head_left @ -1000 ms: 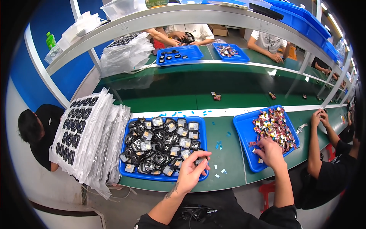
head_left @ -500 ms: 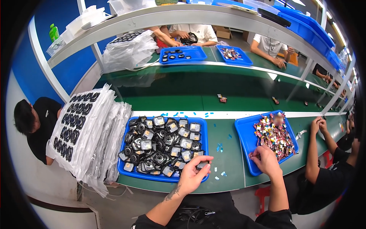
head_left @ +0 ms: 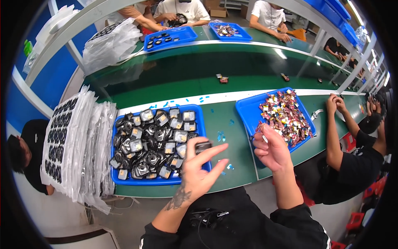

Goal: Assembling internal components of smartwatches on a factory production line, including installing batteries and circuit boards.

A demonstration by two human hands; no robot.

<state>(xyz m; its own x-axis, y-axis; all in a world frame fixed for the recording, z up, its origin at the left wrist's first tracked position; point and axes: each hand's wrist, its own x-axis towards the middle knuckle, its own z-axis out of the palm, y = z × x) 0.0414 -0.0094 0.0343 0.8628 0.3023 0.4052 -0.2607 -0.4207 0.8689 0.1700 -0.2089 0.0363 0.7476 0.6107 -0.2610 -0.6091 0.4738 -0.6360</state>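
My left hand (head_left: 199, 168) is raised over the near right corner of a blue tray (head_left: 117, 179) and pinches a small black part (head_left: 203, 145) between thumb and fingers. That tray is heaped with several black parts with silvery faces (head_left: 153, 143). My right hand (head_left: 269, 147) hovers at the near left corner of a second blue tray (head_left: 246, 114) full of small multicoloured pieces (head_left: 284, 114). Its fingertips pinch something tiny and pale; I cannot tell what it is.
Stacks of clear bags with black parts (head_left: 72, 143) lie left of the tray. A green conveyor belt (head_left: 215, 76) runs behind, with a few loose parts. A person's arms (head_left: 338, 124) rest at the right; another person (head_left: 23, 153) sits at the left. More blue trays (head_left: 170, 37) stand beyond.
My left hand has lifted a black part out of the tray toward me. My right hand has pulled back from the coloured pieces, and the view has tilted closer to the bench.
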